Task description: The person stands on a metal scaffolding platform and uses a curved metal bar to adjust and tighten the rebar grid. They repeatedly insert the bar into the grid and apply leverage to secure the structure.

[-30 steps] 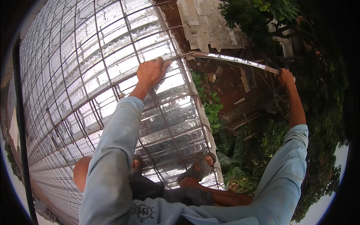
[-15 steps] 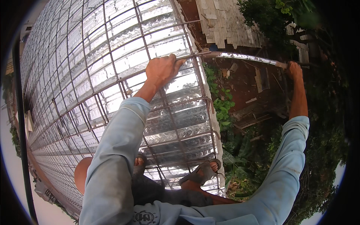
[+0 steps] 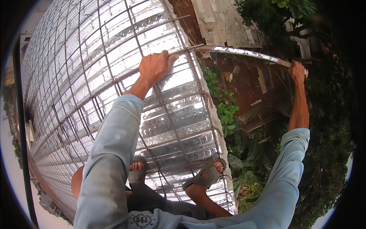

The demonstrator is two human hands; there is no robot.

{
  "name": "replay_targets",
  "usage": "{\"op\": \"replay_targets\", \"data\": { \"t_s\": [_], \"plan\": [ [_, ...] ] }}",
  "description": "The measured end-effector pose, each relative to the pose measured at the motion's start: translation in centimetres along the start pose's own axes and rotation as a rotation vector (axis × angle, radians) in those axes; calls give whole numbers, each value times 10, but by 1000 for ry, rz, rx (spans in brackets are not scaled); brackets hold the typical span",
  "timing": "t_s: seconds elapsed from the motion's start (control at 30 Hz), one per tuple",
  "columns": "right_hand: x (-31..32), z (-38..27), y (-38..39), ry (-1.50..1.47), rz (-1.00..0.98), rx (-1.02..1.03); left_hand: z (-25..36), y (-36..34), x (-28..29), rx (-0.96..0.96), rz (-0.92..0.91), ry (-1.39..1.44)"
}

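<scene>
My left hand is closed around a steel rebar of the mesh, close to the edge of the deck. Out past that edge, my right hand grips the far end of a long bending bar, whose middle is covered in something silver. The bar's other end meets the rebar's tip just beyond the deck edge; how it hooks on is too small to tell. A short stub of the bar sticks out past my right fist. Both arms are stretched forward.
Rebar mesh lies over shiny corrugated metal decking, with several hooked bar ends along its concrete edge. My sandalled feet stand on it. Beyond the edge is a drop to red soil, plants and a corrugated roof. A dark pole stands at left.
Both hands keep their grips. In the picture, the left hand and the bar's near end have shifted up and left, along with the deck. More of the bar's stub shows past my right fist.
</scene>
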State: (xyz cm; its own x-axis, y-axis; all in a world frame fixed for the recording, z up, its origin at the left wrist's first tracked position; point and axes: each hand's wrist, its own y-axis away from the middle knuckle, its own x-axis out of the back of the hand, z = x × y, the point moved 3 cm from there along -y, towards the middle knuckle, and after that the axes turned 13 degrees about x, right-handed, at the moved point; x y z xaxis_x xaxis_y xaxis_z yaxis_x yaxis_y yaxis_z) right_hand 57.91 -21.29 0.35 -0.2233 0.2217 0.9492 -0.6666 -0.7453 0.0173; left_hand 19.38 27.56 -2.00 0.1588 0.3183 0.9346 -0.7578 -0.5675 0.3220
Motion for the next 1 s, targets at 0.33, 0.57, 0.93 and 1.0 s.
{"op": "replay_targets", "data": {
  "t_s": [0.33, 0.57, 0.93, 1.0],
  "plan": [
    [-9, -60, 110, -1, 181, -189, -1, -2, -3, -19, 61, -22],
    [17, -152, 224, -61, 150, -436, 1, 6, 8, 16, -3, -60],
    [42, -101, 209, -411, -310, -343, -3, 2, 1, -48, 47, -2],
    [32, -86, 222, -309, -373, -331, 3, 3, 0, -59, 45, -3]
  ]
}}
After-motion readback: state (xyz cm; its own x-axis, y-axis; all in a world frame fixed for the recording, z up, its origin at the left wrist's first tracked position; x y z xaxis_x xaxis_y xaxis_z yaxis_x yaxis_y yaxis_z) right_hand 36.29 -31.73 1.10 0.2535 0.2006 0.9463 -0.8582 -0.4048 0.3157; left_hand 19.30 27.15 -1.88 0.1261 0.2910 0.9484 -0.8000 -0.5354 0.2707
